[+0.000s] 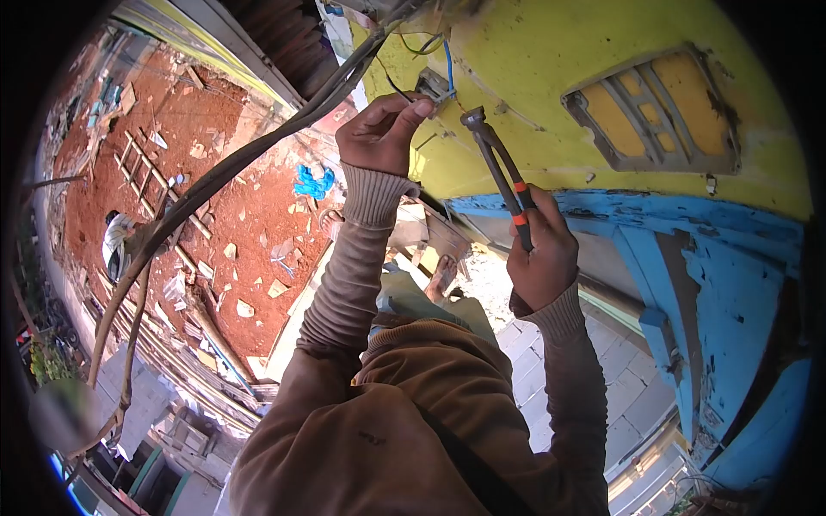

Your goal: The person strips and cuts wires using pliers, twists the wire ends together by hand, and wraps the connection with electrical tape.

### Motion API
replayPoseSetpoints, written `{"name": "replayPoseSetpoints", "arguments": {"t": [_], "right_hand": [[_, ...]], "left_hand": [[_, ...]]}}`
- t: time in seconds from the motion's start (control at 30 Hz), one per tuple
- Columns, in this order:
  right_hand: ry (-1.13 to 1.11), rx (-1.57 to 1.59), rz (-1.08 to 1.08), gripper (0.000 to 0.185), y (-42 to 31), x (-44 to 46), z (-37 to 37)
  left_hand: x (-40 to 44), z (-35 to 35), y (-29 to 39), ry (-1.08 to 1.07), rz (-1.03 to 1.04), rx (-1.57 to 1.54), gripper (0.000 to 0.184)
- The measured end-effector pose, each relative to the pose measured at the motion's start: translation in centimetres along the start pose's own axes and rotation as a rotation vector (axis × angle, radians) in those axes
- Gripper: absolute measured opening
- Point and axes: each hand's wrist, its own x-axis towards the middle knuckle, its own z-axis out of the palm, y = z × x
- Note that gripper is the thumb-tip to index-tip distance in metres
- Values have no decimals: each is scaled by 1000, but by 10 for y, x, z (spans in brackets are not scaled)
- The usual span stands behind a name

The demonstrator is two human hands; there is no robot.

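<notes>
My left hand (383,138) is raised against the yellow-green wall, thumb and fingers pinched on a thin dark wire (392,82). Its fingertips lie close to a small grey metal fitting (434,84). From above, a blue wire (449,64) drops to that fitting. End-cutting pincers (497,163) with dark handles and orange bands are gripped near the handle ends by my right hand (544,249). The pincers' head (472,119) points up at the wall, right of the fitting and apart from my left hand. Whether the jaws touch anything is unclear.
Thick dark cables (258,153) sweep across on the left. A slatted vent (650,112) sits in the wall above peeling blue boards (731,301). Far below, red soil (232,284) carries debris, a bamboo ladder (142,172) and a crouching person (116,241).
</notes>
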Motion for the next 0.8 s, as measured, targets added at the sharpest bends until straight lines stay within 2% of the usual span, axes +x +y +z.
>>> {"name": "replayPoseSetpoints", "arguments": {"t": [0.1, 0.17, 0.2, 0.27, 0.3, 0.37, 0.4, 0.43, 0.5, 0.53, 0.6, 0.63, 0.7, 0.8], "right_hand": [[-251, 375, 157, 11, 4, 6, -14], [-524, 784, 214, 6, 7, 12, -24], [-524, 784, 214, 6, 11, 13, -23], [-742, 1475, 470, 8, 18, 12, -20], [-741, 1474, 470, 8, 16, 14, -22], [-845, 1684, 573, 9, 9, 18, -27], [-862, 1748, 565, 18, 11, 16, -24], [-863, 1747, 564, 18, 12, 15, -25], [-779, 1637, 571, 40, 7, 12, -28], [-780, 1637, 571, 40, 6, 10, -28], [-583, 882, 169, 60, 4, 5, -28], [-583, 882, 172, 60, -1, 1, -28], [-283, 295, 49, 67, -14, -3, -26], [-243, 170, 36, 69, -14, -8, -21]], "left_hand": [[0, 0, 1, 16, 25, -26, 10], [0, -1, -1, 18, 37, -26, 10], [0, -1, -3, 17, 37, -27, 10], [0, -1, -6, 15, 42, -58, 11], [0, -1, -6, 15, 42, -59, 11], [-1, 1, -5, 28, 28, -72, 12], [-1, 1, -5, 28, 29, -73, 12], [-1, 1, -5, 28, 11, -45, 12], [-1, 1, -3, 29, -4, -16, 12], [-1, 2, -3, 25, -16, -12, 12], [-1, 4, -3, 20, -27, -10, 12], [-2, 5, -2, 17, -34, -9, 12], [-2, 6, -2, 14, -41, -9, 13], [-3, 6, -2, 37, -21, -73, 13]]}}
